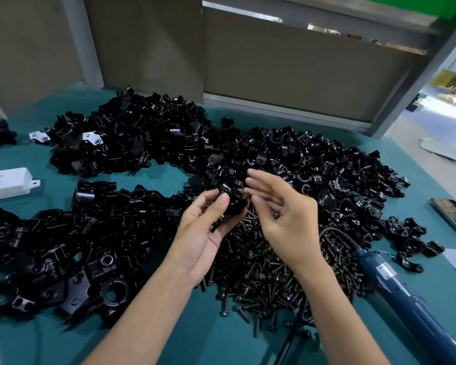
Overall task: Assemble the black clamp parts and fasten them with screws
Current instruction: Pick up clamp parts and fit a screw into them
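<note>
1. Left hand grips a clamp, thumb across it, above the screw pile.
2. Right hand is loose, fingers wide, just beside the clamp. Nothing visibly held.
3. Risk: parts shift in my one-hand grip, so a screw goes in crooked or drops into the pile.
4. Driver lies well right; reaching for it could loosen my hold.
5. Hidden: clamp holes under my fingers. Right fingertips are blurred. Can't tell if a screw is seated.
</note>
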